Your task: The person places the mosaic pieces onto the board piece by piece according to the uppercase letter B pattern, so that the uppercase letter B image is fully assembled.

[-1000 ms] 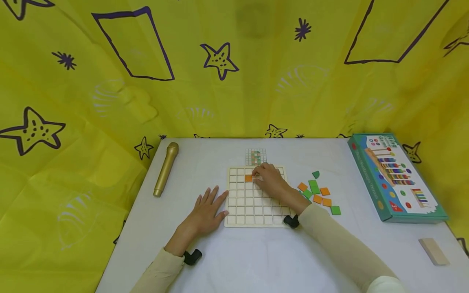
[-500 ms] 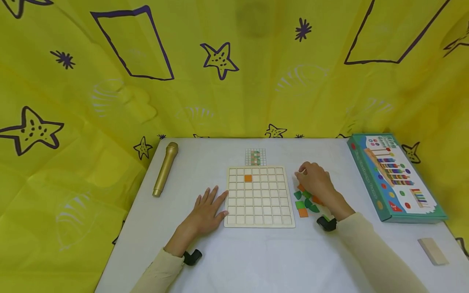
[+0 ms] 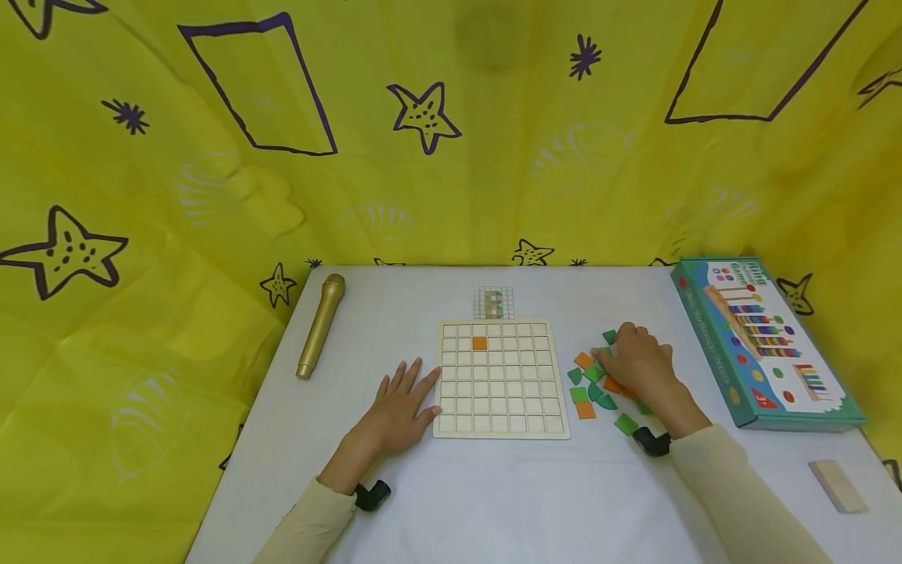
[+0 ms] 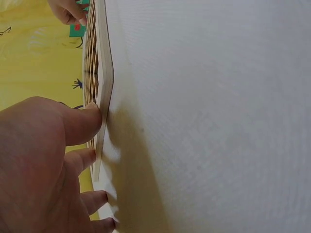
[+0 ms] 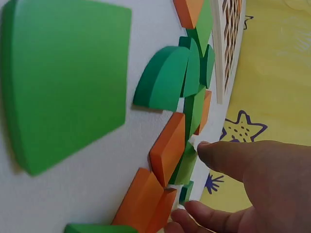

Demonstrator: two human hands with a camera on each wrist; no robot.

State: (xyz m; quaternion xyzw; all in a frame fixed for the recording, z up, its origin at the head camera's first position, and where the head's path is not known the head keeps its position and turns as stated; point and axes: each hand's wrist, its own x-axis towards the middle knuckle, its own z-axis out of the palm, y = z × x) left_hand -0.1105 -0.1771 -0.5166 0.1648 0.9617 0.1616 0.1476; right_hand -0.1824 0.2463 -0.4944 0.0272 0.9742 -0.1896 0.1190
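Note:
My left hand (image 3: 396, 411) lies with spread fingers at the left edge of a wooden grid board (image 3: 502, 389). In the left wrist view its thumb (image 4: 83, 125) touches the board's side. One orange square tile (image 3: 480, 343) sits in a cell near the board's top left. My right hand (image 3: 640, 364) is over the loose tiles right of the board. In the right wrist view, its thumb and fingers are apart around a light green square tile (image 5: 186, 164). Other orange squares (image 5: 168, 147) and dark green quarter-round tiles (image 5: 163, 80) lie close by; the hand hides some in the head view.
A small printed pattern card (image 3: 494, 302) lies behind the board. A gold microphone (image 3: 321, 325) is at the back left. At the right stand a green game box (image 3: 768, 345) and a small wooden block (image 3: 838, 486). A yellow curtain (image 3: 451, 196) hangs behind the table.
My right hand has left the orange tile on the board and moved right to the loose tiles, its thumb and fingers now apart. The left hand stays at the board's edge.

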